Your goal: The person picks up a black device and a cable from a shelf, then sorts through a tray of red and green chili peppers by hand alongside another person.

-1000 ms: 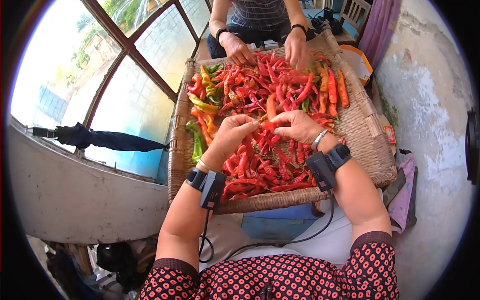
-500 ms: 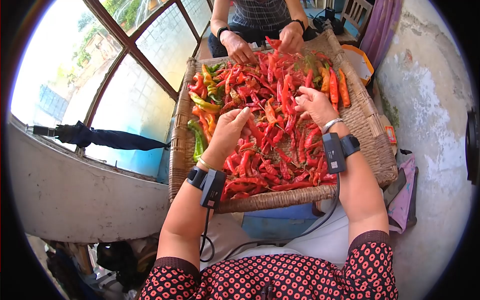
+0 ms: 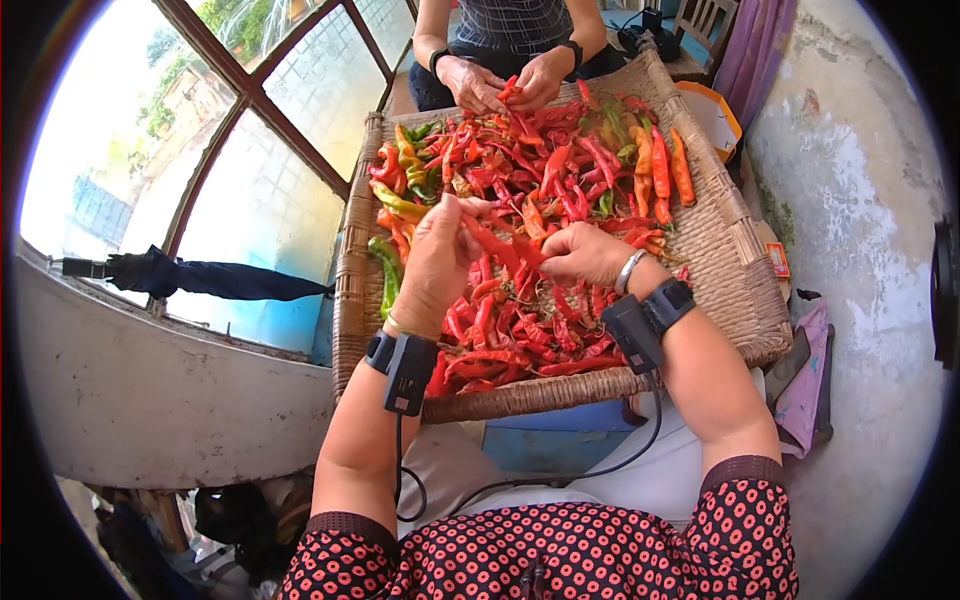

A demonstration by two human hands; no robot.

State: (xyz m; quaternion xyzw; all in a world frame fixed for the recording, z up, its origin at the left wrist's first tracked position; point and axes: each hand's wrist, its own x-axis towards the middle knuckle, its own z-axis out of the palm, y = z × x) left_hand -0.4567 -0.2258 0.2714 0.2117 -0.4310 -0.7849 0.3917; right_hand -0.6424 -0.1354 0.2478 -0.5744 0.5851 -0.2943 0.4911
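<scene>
My left hand (image 3: 436, 262) is closed on a red chili pepper (image 3: 488, 241), above the pile. My right hand (image 3: 592, 257) is beside it with fingers pinched at the right end of the red pepper flesh between my hands. Whether that is one pepper or two overlapping ones is hard to tell. Beneath lie many loose red chili peppers (image 3: 525, 335) on a woven tray (image 3: 725, 255). Green and yellowish peppers (image 3: 385, 275) lie along its left side, and orange ones (image 3: 682, 168) at the right.
Across the tray, another person's hands (image 3: 474, 84) hold a red pepper (image 3: 510, 88). A folded dark umbrella (image 3: 230, 280) rests by the window at left. A peeling wall (image 3: 860, 220) stands at right. Cables (image 3: 560, 484) run from my wrist devices over my lap.
My right hand has moved left and down to meet the pepper at my left hand. The left hand shifted slightly left. The other person's hands have come together around a pepper.
</scene>
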